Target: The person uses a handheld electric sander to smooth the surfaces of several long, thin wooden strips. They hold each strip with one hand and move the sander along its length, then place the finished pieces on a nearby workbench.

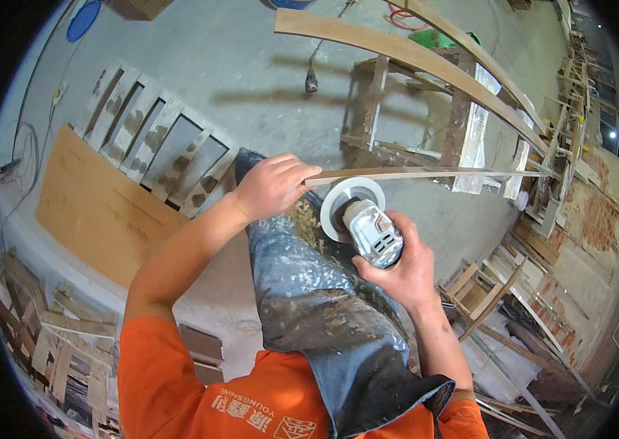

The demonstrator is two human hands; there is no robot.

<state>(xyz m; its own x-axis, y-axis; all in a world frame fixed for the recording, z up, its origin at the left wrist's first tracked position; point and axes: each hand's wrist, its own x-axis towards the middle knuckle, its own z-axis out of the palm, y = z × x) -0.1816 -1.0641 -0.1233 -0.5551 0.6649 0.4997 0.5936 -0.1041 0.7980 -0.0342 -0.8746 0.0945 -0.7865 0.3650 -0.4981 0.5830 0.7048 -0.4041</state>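
My left hand (274, 189) is closed round the near end of a long, thin wooden strip (426, 173), which runs off to the right. In my right hand (410, 265) is a disc sander (374, 233) with a silver-grey body, my fingers wrapped round it. Its round white disc (332, 212) sits right below the strip, close to my left hand; the disc's upper edge meets the strip's edge in the picture, but whether they touch I cannot tell. A dusty, dark blue apron (302, 271) covers my front beneath both hands.
Curved wooden boards (397, 50) arch above a rough wooden stand (379, 102) ahead. A slatted pallet (155, 139) and a brown panel (97, 208) lie on the left. Scrap wood (481, 293) is piled at right. A cable end (311, 80) hangs ahead.
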